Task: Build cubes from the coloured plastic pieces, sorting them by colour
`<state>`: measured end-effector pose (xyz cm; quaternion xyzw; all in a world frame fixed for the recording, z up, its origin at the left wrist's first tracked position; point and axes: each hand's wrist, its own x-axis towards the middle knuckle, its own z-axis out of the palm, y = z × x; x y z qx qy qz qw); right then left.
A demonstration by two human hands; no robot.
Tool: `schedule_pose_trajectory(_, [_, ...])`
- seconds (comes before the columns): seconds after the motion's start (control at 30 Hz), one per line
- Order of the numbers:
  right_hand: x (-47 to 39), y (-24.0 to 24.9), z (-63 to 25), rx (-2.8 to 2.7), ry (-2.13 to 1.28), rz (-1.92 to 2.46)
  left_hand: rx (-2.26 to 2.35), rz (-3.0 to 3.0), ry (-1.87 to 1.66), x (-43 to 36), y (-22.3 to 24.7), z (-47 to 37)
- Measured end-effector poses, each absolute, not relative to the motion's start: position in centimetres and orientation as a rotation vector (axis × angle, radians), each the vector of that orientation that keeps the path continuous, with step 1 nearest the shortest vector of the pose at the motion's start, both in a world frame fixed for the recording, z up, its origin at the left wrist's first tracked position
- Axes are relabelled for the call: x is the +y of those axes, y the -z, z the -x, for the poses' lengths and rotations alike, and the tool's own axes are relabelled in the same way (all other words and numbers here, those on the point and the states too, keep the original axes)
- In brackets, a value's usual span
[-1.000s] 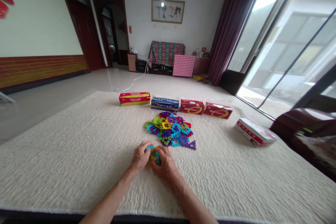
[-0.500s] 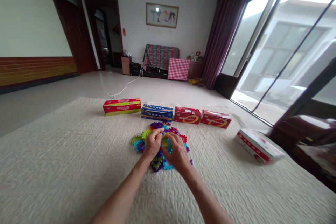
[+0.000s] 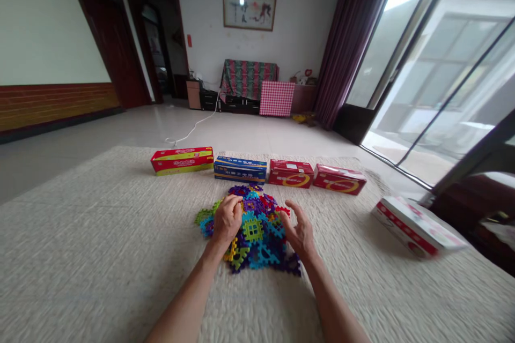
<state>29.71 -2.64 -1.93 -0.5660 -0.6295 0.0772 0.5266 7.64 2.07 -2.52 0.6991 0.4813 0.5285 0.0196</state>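
Observation:
A pile of colourful plastic interlocking pieces (image 3: 263, 252) with toothed edges lies on the pale quilted mat. A green square piece (image 3: 253, 230) with a small grid in its middle shows near the top of the pile. My left hand (image 3: 228, 217) is over the pile's left side, fingers curled together; whatever they may hold is hidden behind them. At the right edge of the pile is my right hand (image 3: 298, 229), its thumb and fingers apart with nothing between them. Near its fingertips are red pieces and a blue piece (image 3: 277, 226).
Beyond the pile stand a red-and-yellow box (image 3: 183, 161), a blue box (image 3: 240, 170) and two red boxes (image 3: 290, 173). A white-and-red box (image 3: 416, 228) lies to the right on the mat (image 3: 132, 236). A white cable (image 3: 193, 129) runs across the floor behind.
My right hand has moved right, away from my left hand, and its fingers have spread. My left hand has shifted slightly left. The green square piece is now uncovered.

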Motion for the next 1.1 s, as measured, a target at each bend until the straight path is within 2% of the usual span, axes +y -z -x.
schedule_pose_trajectory(0.2, [-2.1, 4.3, -30.8, -1.39, -0.379, 1.514, 1.605, -2.116, -1.584, 2.7, 2.4, -6.3])
schedule_pose_trajectory(0.53, [-2.1, 3.5, -30.1, -1.524, -0.516, 1.469, 1.942, -1.915, -1.373, 3.9, 3.2, -1.3])
schedule_pose_trajectory(0.8, [-2.0, 3.3, -29.8, -1.733, -0.456, 1.414, 1.899, -2.062, -1.122, 4.1, 4.1, -2.0])
schedule_pose_trajectory(1.1, [-1.6, 3.6, -29.9, -1.766, -0.451, 1.435, 2.076, -2.093, -0.869, 3.7, 3.7, -1.4])
